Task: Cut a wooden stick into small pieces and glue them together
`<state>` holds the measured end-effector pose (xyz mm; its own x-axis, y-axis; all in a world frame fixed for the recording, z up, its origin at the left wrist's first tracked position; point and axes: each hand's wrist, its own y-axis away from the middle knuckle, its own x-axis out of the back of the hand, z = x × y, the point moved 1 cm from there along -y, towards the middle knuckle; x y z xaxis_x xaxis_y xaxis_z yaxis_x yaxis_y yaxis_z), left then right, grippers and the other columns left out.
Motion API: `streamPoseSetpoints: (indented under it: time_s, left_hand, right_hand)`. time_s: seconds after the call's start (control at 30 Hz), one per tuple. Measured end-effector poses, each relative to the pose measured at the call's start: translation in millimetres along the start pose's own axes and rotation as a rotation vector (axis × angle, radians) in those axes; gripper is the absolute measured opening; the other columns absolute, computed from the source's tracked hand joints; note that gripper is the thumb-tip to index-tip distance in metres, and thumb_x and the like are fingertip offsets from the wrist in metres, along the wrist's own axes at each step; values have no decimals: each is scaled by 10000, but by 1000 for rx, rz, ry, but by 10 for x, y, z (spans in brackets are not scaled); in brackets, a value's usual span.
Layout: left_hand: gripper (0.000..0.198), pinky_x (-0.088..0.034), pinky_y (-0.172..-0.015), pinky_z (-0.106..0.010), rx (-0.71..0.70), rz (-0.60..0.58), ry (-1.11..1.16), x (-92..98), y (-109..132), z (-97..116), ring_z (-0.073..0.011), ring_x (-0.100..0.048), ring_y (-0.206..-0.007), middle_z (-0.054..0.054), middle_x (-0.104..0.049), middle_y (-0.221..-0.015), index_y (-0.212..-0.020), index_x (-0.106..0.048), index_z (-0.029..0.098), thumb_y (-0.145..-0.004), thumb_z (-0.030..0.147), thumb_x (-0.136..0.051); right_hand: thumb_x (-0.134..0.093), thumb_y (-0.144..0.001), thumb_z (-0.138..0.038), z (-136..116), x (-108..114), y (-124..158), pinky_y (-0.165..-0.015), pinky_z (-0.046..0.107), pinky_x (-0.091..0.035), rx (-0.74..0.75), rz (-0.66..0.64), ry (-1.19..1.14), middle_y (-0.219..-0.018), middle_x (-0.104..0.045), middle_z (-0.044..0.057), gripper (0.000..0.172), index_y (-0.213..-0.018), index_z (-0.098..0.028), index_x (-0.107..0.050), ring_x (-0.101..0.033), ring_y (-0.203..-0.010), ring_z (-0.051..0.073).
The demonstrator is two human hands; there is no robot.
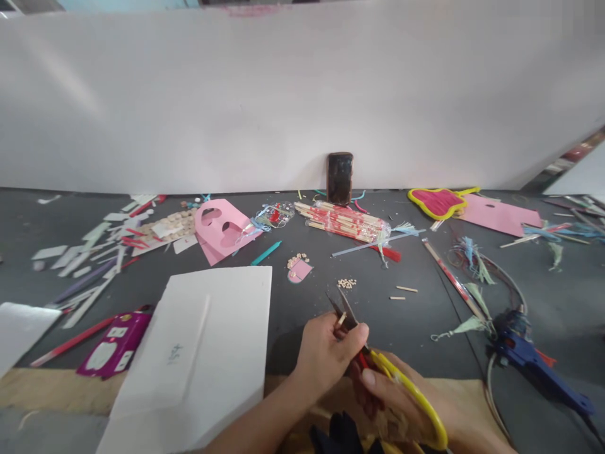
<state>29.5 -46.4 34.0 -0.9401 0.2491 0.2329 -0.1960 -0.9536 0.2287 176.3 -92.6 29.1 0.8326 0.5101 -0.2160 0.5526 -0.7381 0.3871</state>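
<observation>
My right hand (394, 391) is closed around the yellow handles of a pair of scissors (347, 310), whose blades point away from me and stand apart. Pinched in my left hand (324, 350) is a short piece of wooden stick (341, 320), which lies by the blades. Whether the blades touch it I cannot tell. Just past the scissor tips is a little pile of small cut wooden bits (346, 284). A pink heart-shaped piece (300, 272) with pale wooden bits along its upper edge lies to the left. Two short sticks (407, 289) rest to the right.
A white foam board (222, 328) lies left of my hands. Wrapped chopsticks (350, 222) lie before an upright phone (339, 178). At right is a blue glue gun (534, 359) with its cable. Pink card cutouts (227, 217) and scattered white strips (89, 293) are at left.
</observation>
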Motion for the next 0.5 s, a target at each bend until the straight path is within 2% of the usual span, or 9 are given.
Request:
streamPoseSetpoints:
  time_s: [0.1, 0.17, 0.2, 0.27, 0.33, 0.37, 0.43, 0.5]
  left_hand:
    - [348, -456, -599, -227, 11, -41, -12, -2, -25, -75, -143, -603, -633, -8, -641, -652, -741, -610, 157, -830, 486, -542]
    - [377, -504, -741, -277, -24, -61, -3, 36, 1, -114, -191, -652, -830, -71, -700, -912, -982, -620, 154, -826, 491, -553]
    - [460, -506, -825, -319, -53, -30, -23, 65, 31, -125, -226, -641, -968, -116, -670, -1096, -1140, -572, 158, -822, 490, -560]
    - [669, -447, -976, -420, -179, 74, -143, 125, 116, -122, -294, -521, -1215, -177, -501, -1369, -1355, -413, 172, -800, 502, -585]
    - [774, -271, -1102, -539, -419, 98, -325, 145, 205, -91, -349, -382, -1334, -162, -453, -1424, -1388, -398, 216, -738, 571, -625]
    - [797, -155, -1130, -585, -547, 53, -405, 134, 240, -77, -368, -346, -1353, -139, -491, -1401, -1369, -435, 246, -694, 617, -644]
    - [806, 22, -1121, -629, -726, -80, -514, 87, 274, -66, -388, -331, -1355, -96, -573, -1333, -1325, -495, 295, -631, 670, -661]
    - [756, 79, -1107, -633, -748, -180, -558, 33, 264, -86, -380, -344, -1345, -72, -619, -1280, -1304, -515, 306, -643, 641, -662]
  right_hand:
    - [-573, -814, -565, 94, -190, -72, -493, 197, -378, 37, -30, -293, -620, -473, -36, 392, -819, -175, -529, -421, -510, 78]
    - [-468, -854, -604, 145, -298, -149, -428, 190, -367, 49, 53, -386, -568, -449, -41, 439, -738, -183, -501, -409, -445, 77]
    - [-359, -905, -601, 165, -336, -195, -408, 193, -382, 62, 93, -336, -544, -464, -33, 484, -694, -186, -492, -435, -421, 85]
    - [-176, -985, -501, 193, -380, -291, -408, 212, -451, 164, 222, 5, -524, -539, -15, 569, -667, -192, -533, -533, -413, 111]
    - [-185, -1001, -422, 224, -403, -368, -529, 256, -552, 312, 365, 432, -576, -642, 3, 586, -702, -176, -625, -651, -540, 129]
    - [-271, -982, -436, 252, -410, -390, -626, 304, -577, 380, 426, 580, -644, -684, 17, 531, -743, -164, -658, -688, -657, 142]
    - [-450, -858, -595, 337, -397, -386, -806, 463, -546, 464, 533, 662, -808, -711, 51, 481, -808, -178, -685, -676, -927, 221]
    - [-494, -693, -781, 448, -333, -320, -882, 600, -468, 482, 614, 605, -908, -678, 62, 580, -842, -246, -663, -588, -1103, 325]
